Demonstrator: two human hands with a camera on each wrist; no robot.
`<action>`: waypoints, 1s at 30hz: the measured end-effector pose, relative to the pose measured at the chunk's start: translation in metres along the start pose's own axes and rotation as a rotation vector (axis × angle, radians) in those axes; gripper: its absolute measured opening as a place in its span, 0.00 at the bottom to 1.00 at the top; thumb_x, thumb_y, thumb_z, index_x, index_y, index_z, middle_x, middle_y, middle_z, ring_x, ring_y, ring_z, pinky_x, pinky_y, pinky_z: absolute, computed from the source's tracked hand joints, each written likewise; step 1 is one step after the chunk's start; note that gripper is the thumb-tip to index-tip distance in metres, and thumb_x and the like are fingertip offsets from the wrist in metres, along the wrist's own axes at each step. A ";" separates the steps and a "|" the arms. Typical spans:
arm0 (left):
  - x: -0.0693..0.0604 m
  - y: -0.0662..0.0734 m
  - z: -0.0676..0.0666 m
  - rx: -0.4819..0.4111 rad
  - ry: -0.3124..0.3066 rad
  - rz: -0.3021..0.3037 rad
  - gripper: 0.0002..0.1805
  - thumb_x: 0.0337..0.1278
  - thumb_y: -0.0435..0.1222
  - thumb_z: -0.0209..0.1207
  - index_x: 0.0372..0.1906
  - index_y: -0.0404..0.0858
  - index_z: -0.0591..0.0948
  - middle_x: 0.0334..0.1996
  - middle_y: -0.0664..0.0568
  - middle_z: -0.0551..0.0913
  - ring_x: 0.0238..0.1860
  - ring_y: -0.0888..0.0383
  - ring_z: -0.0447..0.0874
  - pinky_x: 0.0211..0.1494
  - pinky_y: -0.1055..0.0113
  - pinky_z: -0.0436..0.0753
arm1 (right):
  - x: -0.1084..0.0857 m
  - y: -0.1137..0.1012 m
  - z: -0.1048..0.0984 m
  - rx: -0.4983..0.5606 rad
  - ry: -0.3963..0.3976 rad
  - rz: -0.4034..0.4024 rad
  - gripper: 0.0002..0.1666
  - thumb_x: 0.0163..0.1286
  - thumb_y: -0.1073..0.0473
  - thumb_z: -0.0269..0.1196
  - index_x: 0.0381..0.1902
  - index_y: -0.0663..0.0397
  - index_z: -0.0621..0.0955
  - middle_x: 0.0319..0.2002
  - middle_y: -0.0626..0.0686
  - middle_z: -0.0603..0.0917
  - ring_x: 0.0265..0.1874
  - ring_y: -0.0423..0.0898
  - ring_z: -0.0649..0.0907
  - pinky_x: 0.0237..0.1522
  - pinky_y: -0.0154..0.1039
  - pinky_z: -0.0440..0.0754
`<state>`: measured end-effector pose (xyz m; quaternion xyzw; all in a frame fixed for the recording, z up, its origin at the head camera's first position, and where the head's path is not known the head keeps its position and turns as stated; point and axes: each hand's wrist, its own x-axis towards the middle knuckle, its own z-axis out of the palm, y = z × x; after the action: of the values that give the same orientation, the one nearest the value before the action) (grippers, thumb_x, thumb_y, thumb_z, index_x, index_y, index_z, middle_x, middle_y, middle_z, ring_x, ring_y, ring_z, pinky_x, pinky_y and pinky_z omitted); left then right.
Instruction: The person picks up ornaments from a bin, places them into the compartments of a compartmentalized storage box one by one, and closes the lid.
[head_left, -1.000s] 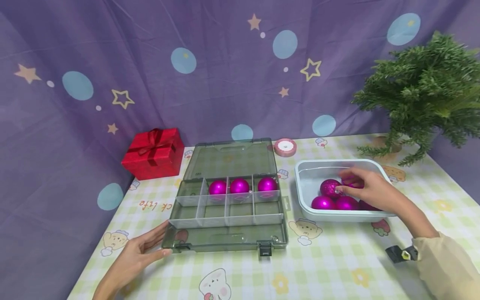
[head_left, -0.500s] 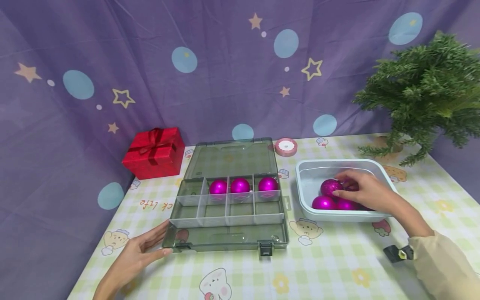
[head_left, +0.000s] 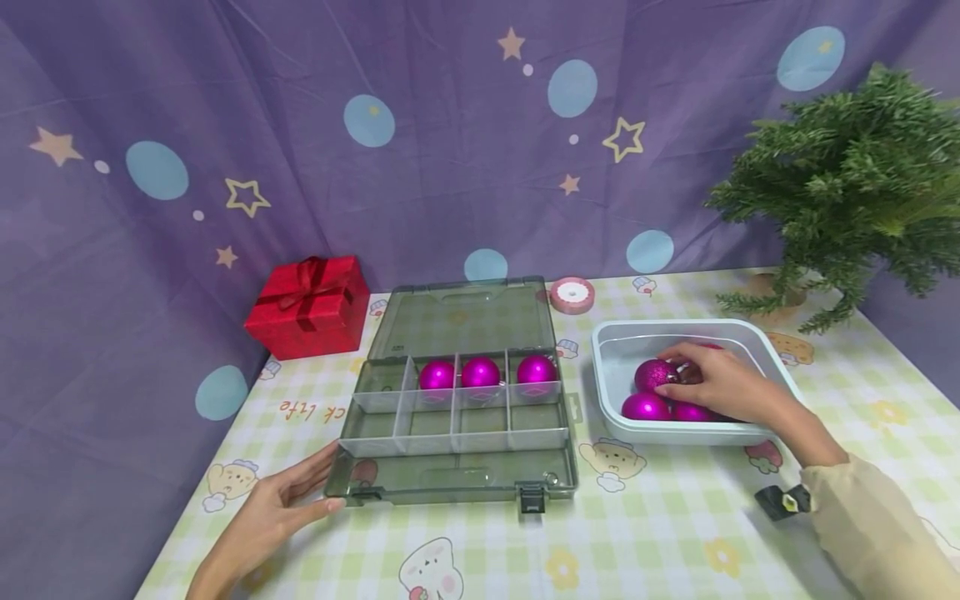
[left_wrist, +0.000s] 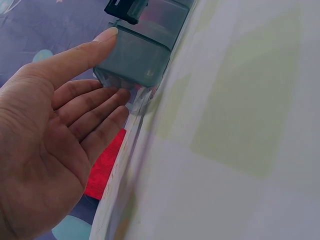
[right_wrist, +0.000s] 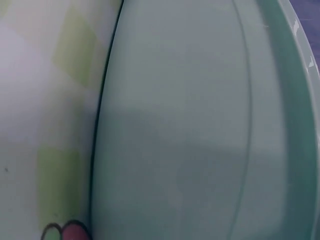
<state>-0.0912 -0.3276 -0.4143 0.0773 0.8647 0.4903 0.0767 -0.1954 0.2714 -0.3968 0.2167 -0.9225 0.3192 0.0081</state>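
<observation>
Compartment organizer (head_left: 480, 419) lay unfolded at six o'clock in the head view, plastic tub (head_left: 686, 432) at four. Left hand (head_left: 272, 504), fingers extended, touched the organizer at its eight o'clock; right hand (head_left: 729, 383) pinched a glitter bauble (head_left: 651, 375) inside the tub. Apparent step: pickup; next move likely required lifting it toward the organizer.

So the right hand (head_left: 716, 387) is further left in the plastic tub (head_left: 675, 432) now, thumb and fingers around the capped side of that glittery magenta bauble (head_left: 654, 377), which has nudged slightly left too. The beige sleeve (head_left: 870, 525) slid left with it, tbh.
</observation>
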 end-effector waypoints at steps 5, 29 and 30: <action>-0.001 0.000 0.000 -0.002 0.001 0.001 0.40 0.63 0.38 0.72 0.76 0.33 0.69 0.72 0.39 0.71 0.68 0.52 0.71 0.60 0.75 0.78 | 0.001 0.001 0.004 0.011 -0.020 0.004 0.24 0.69 0.54 0.73 0.56 0.61 0.83 0.46 0.53 0.87 0.44 0.50 0.87 0.45 0.47 0.86; -0.001 -0.001 0.000 -0.015 -0.003 0.008 0.40 0.63 0.38 0.71 0.77 0.33 0.68 0.72 0.37 0.70 0.63 0.75 0.71 0.61 0.76 0.77 | 0.013 -0.031 -0.013 0.028 0.067 -0.050 0.27 0.69 0.55 0.73 0.62 0.59 0.81 0.51 0.56 0.87 0.48 0.54 0.87 0.48 0.54 0.87; -0.001 -0.001 0.000 -0.012 -0.003 0.009 0.40 0.63 0.38 0.71 0.77 0.33 0.68 0.72 0.37 0.70 0.63 0.75 0.71 0.61 0.76 0.77 | 0.014 -0.033 -0.013 0.031 0.066 -0.058 0.27 0.69 0.55 0.73 0.62 0.58 0.81 0.51 0.56 0.87 0.48 0.54 0.87 0.49 0.55 0.87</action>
<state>-0.0906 -0.3279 -0.4154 0.0815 0.8612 0.4959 0.0764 -0.1965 0.2506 -0.3650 0.2328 -0.9100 0.3402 0.0446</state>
